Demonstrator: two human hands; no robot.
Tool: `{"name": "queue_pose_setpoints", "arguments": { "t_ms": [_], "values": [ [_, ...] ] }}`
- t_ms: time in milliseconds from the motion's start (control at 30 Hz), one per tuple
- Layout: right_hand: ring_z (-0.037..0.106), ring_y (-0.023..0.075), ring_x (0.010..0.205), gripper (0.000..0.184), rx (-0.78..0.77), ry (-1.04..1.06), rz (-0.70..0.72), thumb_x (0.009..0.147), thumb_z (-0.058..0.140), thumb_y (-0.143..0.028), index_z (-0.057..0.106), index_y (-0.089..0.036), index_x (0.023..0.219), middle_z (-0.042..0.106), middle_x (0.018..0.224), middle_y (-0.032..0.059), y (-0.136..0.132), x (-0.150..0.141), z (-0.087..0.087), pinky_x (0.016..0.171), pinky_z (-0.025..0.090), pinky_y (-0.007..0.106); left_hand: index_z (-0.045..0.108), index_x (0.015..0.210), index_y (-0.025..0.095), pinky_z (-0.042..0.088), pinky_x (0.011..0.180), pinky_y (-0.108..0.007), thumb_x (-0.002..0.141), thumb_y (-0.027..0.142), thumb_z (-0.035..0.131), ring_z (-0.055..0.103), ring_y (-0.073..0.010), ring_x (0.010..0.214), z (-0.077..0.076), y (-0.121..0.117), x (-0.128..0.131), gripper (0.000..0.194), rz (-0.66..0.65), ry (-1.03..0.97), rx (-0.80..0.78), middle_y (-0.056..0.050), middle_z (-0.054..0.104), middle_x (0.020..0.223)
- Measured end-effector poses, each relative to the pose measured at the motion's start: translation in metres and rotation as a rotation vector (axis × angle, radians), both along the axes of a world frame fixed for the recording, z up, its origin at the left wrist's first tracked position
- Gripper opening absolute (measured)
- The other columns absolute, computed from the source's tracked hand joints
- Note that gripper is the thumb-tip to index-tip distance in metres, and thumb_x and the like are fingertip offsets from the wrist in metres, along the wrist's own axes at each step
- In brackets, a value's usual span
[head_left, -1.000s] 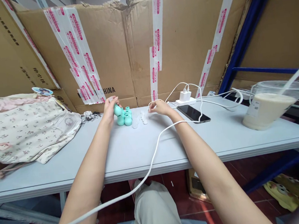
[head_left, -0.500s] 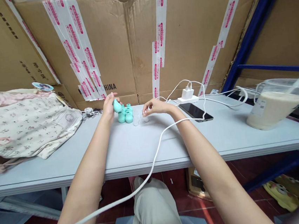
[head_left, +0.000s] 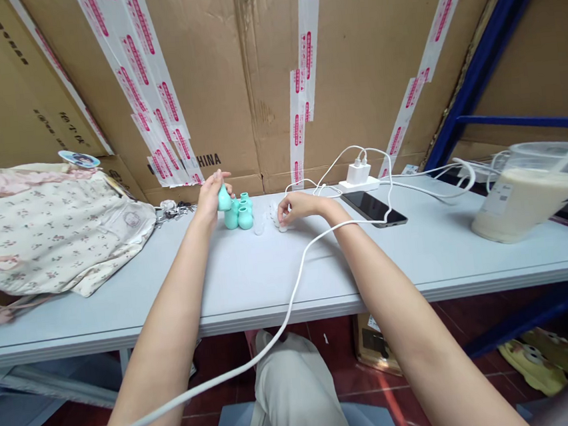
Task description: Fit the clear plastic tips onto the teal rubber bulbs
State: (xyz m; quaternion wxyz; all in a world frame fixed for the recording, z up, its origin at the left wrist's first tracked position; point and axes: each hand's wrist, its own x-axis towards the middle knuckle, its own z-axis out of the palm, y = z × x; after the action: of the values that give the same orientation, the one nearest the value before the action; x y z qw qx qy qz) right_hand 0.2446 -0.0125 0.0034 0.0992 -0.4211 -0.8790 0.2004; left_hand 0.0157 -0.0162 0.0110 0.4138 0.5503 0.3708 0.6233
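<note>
My left hand (head_left: pixel 209 199) is wrapped round a small teal gourd-shaped bottle (head_left: pixel 223 198), lifted above several like it. Those standing teal bottles (head_left: pixel 245 218) have round bodies and open necks and are grouped close together on the table. To their right lie small clear plastic pieces (head_left: pixel 258 225), then a cluster of small white pieces (head_left: pixel 275 214). Over that cluster my right hand (head_left: pixel 298 206) is lowered, thumb and fingertips pinched on a small white piece (head_left: pixel 283 228) at its near end. The fingers partly hide this piece.
A white cable (head_left: pixel 300 272) runs across the table edge in front of my right forearm. Behind it are a phone (head_left: pixel 371 207) and a white charger (head_left: pixel 358 174). A drink cup (head_left: pixel 509 208) stands right, a floral cloth bag (head_left: pixel 54 228) left. Cardboard (head_left: pixel 211 79) walls the back.
My right hand has moved left and down to the white pieces and its fingers have closed there. The left hand keeps the teal bottle, now turned more upright. The view has tilted down slightly.
</note>
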Motion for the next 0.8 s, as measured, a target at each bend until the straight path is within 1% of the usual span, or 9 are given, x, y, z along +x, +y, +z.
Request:
{"name": "queue_pose_setpoints", "arguments": {
  "t_ms": [133, 300, 433, 500, 567, 667, 733, 800],
  "values": [
    [0.055, 0.0126, 0.067, 0.009, -0.005, 0.023, -0.008, 0.064, 0.070, -0.016, 0.073, -0.020, 0.072, 0.068, 0.071, -0.0006, -0.002, -0.001, 0.000, 0.059, 0.035, 0.023, 0.057, 0.093, 0.015, 0.040, 0.047, -0.017, 0.082, 0.052, 0.057, 0.050, -0.0077, 0.045, -0.001, 0.000, 0.000, 0.038, -0.043, 0.022, 0.010, 0.005, 0.049, 0.051],
    [0.053, 0.0127, 0.064, 0.008, 0.054, 0.012, -0.030, 0.063, 0.072, -0.017, 0.073, -0.019, 0.071, 0.067, 0.069, 0.0003, -0.005, -0.004, 0.001, 0.057, 0.034, 0.024, 0.058, 0.095, 0.014, 0.039, 0.048, -0.018, 0.083, 0.052, 0.055, 0.050, -0.0083, 0.045, 0.001, -0.007, 0.005, 0.040, -0.071, 0.036, -0.031, 0.004, 0.048, 0.051],
    [0.053, 0.0131, 0.066, 0.015, 0.042, 0.003, -0.027, 0.062, 0.074, -0.022, 0.074, -0.019, 0.076, 0.068, 0.074, 0.0006, -0.003, -0.004, 0.000, 0.059, 0.034, 0.024, 0.059, 0.095, 0.014, 0.040, 0.048, -0.020, 0.083, 0.055, 0.052, 0.049, -0.0094, 0.045, 0.001, -0.007, 0.005, 0.044, -0.078, 0.021, -0.049, 0.004, 0.047, 0.051],
    [0.054, 0.0132, 0.069, 0.019, 0.074, 0.078, -0.010, 0.064, 0.074, -0.028, 0.073, -0.019, 0.081, 0.067, 0.079, 0.0006, -0.001, -0.003, 0.000, 0.062, 0.035, 0.024, 0.061, 0.094, 0.014, 0.041, 0.049, -0.021, 0.086, 0.053, 0.047, 0.049, -0.0100, 0.044, 0.001, -0.006, 0.005, 0.042, -0.081, -0.006, -0.056, 0.003, 0.046, 0.050],
    [0.054, 0.0138, 0.073, 0.021, 0.205, 0.232, -0.027, 0.070, 0.070, -0.033, 0.072, -0.018, 0.085, 0.065, 0.083, 0.0013, -0.001, -0.004, 0.001, 0.066, 0.037, 0.024, 0.062, 0.091, 0.014, 0.041, 0.049, -0.021, 0.088, 0.045, 0.043, 0.048, -0.0103, 0.044, 0.002, -0.005, 0.005, 0.037, -0.085, -0.028, -0.053, 0.003, 0.046, 0.049],
    [0.053, 0.0156, 0.079, 0.024, 0.526, 0.443, -0.101, 0.079, 0.063, -0.035, 0.067, -0.018, 0.095, 0.063, 0.088, 0.0032, -0.007, -0.013, 0.006, 0.072, 0.038, 0.026, 0.063, 0.087, 0.013, 0.040, 0.047, -0.021, 0.085, 0.035, 0.043, 0.048, -0.0103, 0.044, 0.004, -0.009, 0.013, 0.030, -0.139, 0.011, -0.054, 0.002, 0.048, 0.049],
    [0.052, 0.0173, 0.084, 0.023, 0.719, 0.480, -0.114, 0.084, 0.059, -0.034, 0.064, -0.018, 0.100, 0.061, 0.092, 0.0045, -0.015, -0.023, 0.008, 0.076, 0.038, 0.028, 0.062, 0.083, 0.013, 0.040, 0.047, -0.021, 0.084, 0.031, 0.045, 0.048, -0.0104, 0.044, 0.005, -0.014, 0.023, 0.025, -0.197, 0.051, -0.058, 0.001, 0.049, 0.050],
    [0.051, 0.0187, 0.090, 0.020, 0.856, 0.440, -0.090, 0.089, 0.052, -0.033, 0.063, -0.019, 0.099, 0.060, 0.095, 0.0061, -0.023, -0.033, 0.007, 0.079, 0.038, 0.029, 0.058, 0.076, 0.015, 0.041, 0.047, -0.021, 0.085, 0.030, 0.046, 0.048, -0.0104, 0.045, 0.006, -0.019, 0.033, 0.022, -0.229, 0.045, -0.041, 0.001, 0.050, 0.050]
  ]
}}
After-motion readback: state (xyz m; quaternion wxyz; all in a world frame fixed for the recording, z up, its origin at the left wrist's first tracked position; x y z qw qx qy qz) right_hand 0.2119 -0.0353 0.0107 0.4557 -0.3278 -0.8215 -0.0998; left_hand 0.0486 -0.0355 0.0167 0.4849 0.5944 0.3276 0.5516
